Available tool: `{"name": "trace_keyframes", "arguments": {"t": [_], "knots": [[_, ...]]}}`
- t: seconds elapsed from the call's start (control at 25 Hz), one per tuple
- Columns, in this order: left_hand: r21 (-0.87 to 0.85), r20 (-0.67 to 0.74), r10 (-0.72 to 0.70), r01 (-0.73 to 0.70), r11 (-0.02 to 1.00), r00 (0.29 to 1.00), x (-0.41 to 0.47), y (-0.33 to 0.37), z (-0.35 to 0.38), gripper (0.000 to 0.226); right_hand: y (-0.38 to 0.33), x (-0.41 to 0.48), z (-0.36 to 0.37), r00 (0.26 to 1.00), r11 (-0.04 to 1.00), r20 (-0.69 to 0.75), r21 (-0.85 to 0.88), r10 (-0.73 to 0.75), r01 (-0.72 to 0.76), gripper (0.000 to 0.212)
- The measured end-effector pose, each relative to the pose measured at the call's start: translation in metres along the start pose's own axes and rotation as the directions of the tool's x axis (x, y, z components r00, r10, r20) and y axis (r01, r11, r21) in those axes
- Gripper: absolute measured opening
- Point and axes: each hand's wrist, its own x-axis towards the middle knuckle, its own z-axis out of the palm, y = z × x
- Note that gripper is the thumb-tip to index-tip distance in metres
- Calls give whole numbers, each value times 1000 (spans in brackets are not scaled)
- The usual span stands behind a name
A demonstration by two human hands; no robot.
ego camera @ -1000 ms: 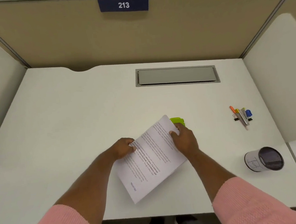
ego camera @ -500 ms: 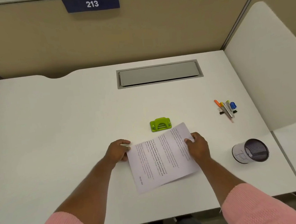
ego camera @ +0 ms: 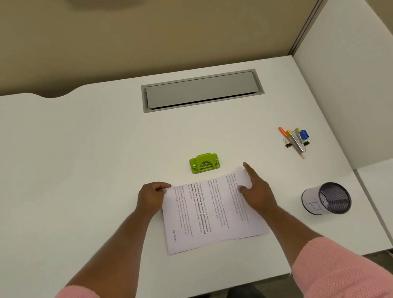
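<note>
1. Printed paper (ego camera: 211, 214) lies flat on the white surface (ego camera: 83, 159), near the front edge, with its text running sideways to the person.
2. Left hand (ego camera: 152, 197): fingers curled, pinching the paper's far left corner.
3. Right hand (ego camera: 258, 192): fingers apart, index straight along the paper's right edge, thumb resting on the sheet. Not gripping.
4. Green hole punch (ego camera: 204, 163) sits just beyond the paper's far edge, not touching it.
5. Off to the right, well apart from the paper: a small pile of pens and clips (ego camera: 295, 139), and a mesh cup (ego camera: 326, 198) on its side.
6. Grey hatch (ego camera: 202, 90) is set into the surface at the back.
</note>
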Motion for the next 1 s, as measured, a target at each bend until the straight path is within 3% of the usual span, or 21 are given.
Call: {"name": "trace_keyframes", "arguments": {"t": [0.24, 0.4, 0.76, 1.0], "knots": [[-32, 4, 28, -28, 999, 1000, 1, 2, 5, 29, 3, 12, -2, 998, 998, -24, -12, -63, 62, 38], [-28, -22, 34, -34, 999, 999, 0, 3, 8, 28, 3, 13, -1, 996, 997, -47, 19, -79, 80, 27], [-146, -50, -43, 35, 989, 998, 0, 3, 7, 20, -2, 31, -1, 996, 972, -86, 234, 3, 17, 19], [-244, -51, -117, 101, 964, 992, 9, 9, 3, 19, -13, 55, -7, 994, 930, -48, 358, 103, -79, 29]]}}
